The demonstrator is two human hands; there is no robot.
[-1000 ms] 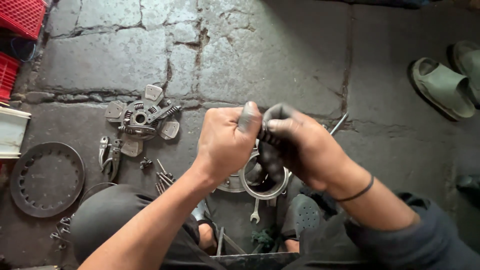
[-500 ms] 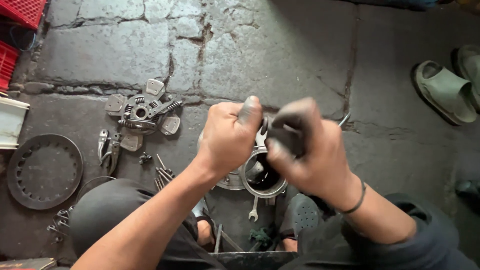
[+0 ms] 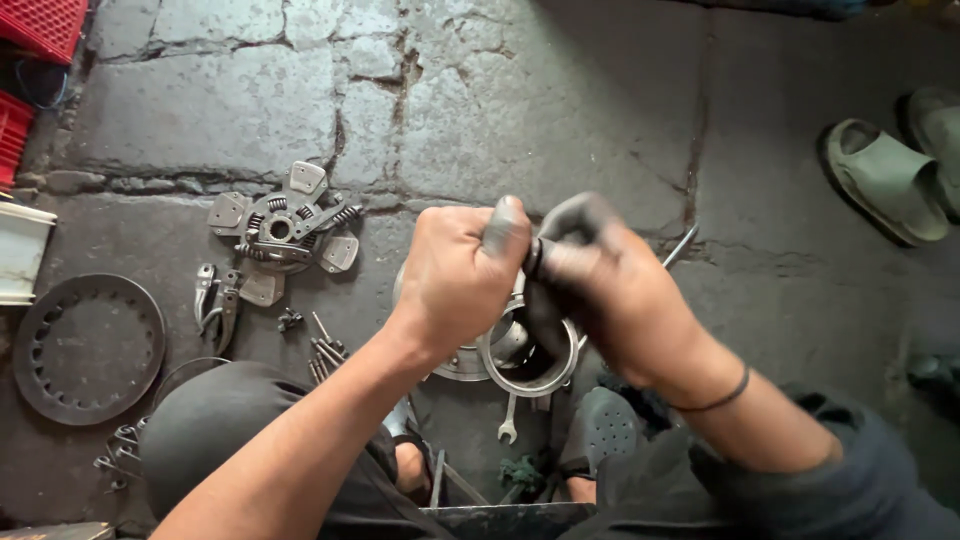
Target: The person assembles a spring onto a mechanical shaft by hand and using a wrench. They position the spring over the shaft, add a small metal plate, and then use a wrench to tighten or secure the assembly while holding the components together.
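Note:
Both my hands meet above a round metal housing (image 3: 520, 362) that stands on the stone floor between my knees. My left hand (image 3: 462, 272) is closed in a fist around a small dark part, thumb up. My right hand (image 3: 605, 285), black with grease, is closed on the same dark part (image 3: 535, 262) from the other side. What the part is stays mostly hidden by my fingers. A thin metal rod (image 3: 680, 245) sticks out behind my right hand.
A clutch disc hub with springs (image 3: 280, 232) lies on the floor to the left, pliers (image 3: 215, 305) and loose bolts (image 3: 322, 352) near it. A dark toothed ring plate (image 3: 85, 345) lies far left. A spanner (image 3: 508, 420) lies below the housing. Green sandals (image 3: 885, 180) rest at right, red crates (image 3: 40, 25) top left.
My hands have stayed pressed together over the housing, shifting slightly; my right hand twisted around the dark part and its fingers now cover it more.

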